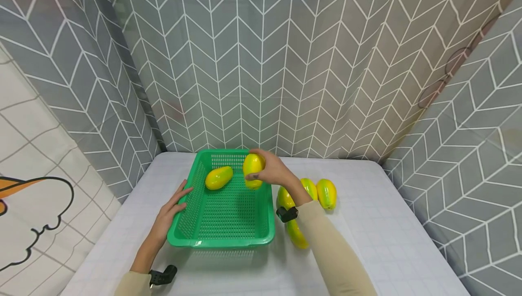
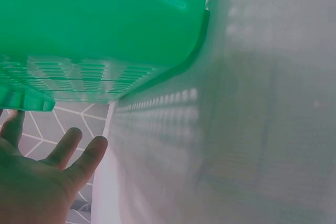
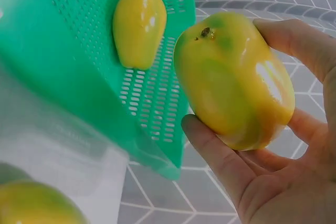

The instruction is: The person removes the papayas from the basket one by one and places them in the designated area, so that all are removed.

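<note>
Green basket (image 1: 222, 243) on table (image 1: 367, 241); one fruit (image 1: 219, 178) inside, back left. Your right hand (image 1: 274, 170), curled, grips second fruit (image 1: 253, 164) over basket's back right. Your left hand (image 1: 166, 214), fingers extended, at basket's left side. Other fruits (image 1: 327, 194) right of basket.

I count one basket (image 1: 222, 243), one desk (image 1: 367, 223), two wristbands (image 1: 287, 214), two sets of fingers (image 3: 223, 163) and six fruits (image 1: 327, 194) on my feed: one in the basket, one held, four on the desk.

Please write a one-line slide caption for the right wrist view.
The right hand grips a yellow-green fruit while another fruit lies in the green basket.
</note>
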Demonstrator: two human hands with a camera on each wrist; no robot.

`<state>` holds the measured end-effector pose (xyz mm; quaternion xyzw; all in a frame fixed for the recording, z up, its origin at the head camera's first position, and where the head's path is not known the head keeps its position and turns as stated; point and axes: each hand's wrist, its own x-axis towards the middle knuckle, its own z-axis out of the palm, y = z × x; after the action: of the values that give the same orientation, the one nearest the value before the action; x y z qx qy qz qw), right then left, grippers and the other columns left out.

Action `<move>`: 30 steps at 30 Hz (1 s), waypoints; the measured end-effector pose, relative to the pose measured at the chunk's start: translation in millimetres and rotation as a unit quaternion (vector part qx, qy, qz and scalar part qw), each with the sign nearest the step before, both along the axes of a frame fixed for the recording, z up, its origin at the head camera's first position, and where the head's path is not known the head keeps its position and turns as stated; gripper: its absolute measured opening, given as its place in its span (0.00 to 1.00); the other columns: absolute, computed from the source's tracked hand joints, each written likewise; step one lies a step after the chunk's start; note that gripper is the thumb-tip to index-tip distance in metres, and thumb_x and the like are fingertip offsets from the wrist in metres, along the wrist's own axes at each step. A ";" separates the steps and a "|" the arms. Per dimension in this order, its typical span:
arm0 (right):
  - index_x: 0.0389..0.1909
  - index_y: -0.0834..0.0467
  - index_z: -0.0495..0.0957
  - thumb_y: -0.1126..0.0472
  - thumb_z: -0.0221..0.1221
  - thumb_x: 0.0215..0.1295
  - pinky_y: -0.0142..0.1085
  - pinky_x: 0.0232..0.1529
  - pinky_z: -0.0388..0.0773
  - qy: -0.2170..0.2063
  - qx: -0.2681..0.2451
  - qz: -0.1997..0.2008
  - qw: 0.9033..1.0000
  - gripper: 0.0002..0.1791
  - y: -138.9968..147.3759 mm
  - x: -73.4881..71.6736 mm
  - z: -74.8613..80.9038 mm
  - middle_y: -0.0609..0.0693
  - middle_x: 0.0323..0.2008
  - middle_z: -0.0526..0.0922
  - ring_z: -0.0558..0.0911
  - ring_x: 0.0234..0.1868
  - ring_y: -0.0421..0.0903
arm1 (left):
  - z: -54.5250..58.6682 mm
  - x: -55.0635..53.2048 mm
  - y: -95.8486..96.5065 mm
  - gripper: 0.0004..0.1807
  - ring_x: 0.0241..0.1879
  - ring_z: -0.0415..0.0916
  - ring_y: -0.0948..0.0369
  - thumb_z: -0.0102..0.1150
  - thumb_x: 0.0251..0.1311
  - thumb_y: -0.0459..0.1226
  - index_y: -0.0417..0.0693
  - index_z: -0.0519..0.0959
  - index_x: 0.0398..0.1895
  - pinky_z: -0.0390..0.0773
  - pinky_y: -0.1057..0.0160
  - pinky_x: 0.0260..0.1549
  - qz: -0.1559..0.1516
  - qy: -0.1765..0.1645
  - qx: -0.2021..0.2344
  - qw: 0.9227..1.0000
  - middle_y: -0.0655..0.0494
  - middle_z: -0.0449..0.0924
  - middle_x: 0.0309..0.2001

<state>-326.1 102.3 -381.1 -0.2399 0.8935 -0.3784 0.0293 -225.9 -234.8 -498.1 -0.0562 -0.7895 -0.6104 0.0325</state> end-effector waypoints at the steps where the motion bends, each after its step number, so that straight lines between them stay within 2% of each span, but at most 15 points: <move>1: 0.79 0.52 0.67 0.52 0.75 0.59 0.48 0.55 0.84 0.000 -0.001 -0.001 1.000 0.46 2.9 0.8 1.3 0.58 0.66 0.78 0.82 0.57 0.54 | -0.1 -0.1 0.2 0.27 0.88 0.32 0.44 0.44 0.82 0.39 0.44 0.66 0.80 0.40 0.29 0.80 0.000 0.000 0.001 1.000 0.56 0.41 0.89; 9: 0.80 0.52 0.65 0.53 0.73 0.60 0.52 0.60 0.83 -0.004 -0.017 -0.012 1.000 0.47 25.1 5.7 5.6 0.58 0.70 0.76 0.81 0.61 0.56 | -0.7 0.2 -0.8 0.27 0.88 0.32 0.46 0.44 0.82 0.40 0.44 0.67 0.80 0.40 0.33 0.81 -0.002 0.006 0.000 1.000 0.55 0.41 0.89; 13: 0.79 0.52 0.66 0.52 0.73 0.61 0.53 0.61 0.82 0.000 -0.016 -0.013 1.000 0.46 35.3 6.9 4.0 0.57 0.69 0.77 0.82 0.60 0.56 | -1.6 1.6 -1.2 0.27 0.88 0.32 0.46 0.44 0.82 0.40 0.43 0.66 0.80 0.40 0.36 0.82 -0.001 0.009 0.005 1.000 0.55 0.41 0.89; 17: 0.79 0.51 0.67 0.53 0.73 0.61 0.53 0.59 0.83 -0.003 -0.024 -0.025 0.999 0.45 47.5 11.5 2.6 0.57 0.68 0.78 0.82 0.59 0.57 | -1.5 0.4 0.7 0.28 0.88 0.32 0.45 0.44 0.82 0.40 0.43 0.66 0.80 0.39 0.33 0.82 -0.005 0.007 0.005 1.000 0.54 0.40 0.89; 24: 0.81 0.48 0.64 0.52 0.73 0.63 0.56 0.64 0.81 -0.019 -0.025 -0.048 0.998 0.46 64.2 16.5 -2.0 0.58 0.77 0.70 0.80 0.64 0.60 | -0.7 0.9 0.3 0.28 0.88 0.31 0.45 0.44 0.82 0.40 0.42 0.66 0.80 0.38 0.30 0.81 -0.004 0.005 0.008 1.000 0.55 0.40 0.89; 30: 0.81 0.48 0.63 0.53 0.73 0.62 0.61 0.68 0.77 -0.017 -0.017 -0.060 0.998 0.47 73.8 19.9 -4.7 0.57 0.77 0.69 0.77 0.69 0.62 | -0.7 0.5 -0.1 0.28 0.88 0.31 0.45 0.44 0.82 0.40 0.42 0.65 0.80 0.39 0.28 0.80 -0.004 0.003 0.013 1.000 0.55 0.39 0.89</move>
<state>-306.2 176.2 -385.8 -0.1798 0.8990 -0.3990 0.0173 -225.3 -235.0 -498.8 -0.0608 -0.7809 -0.6208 0.0335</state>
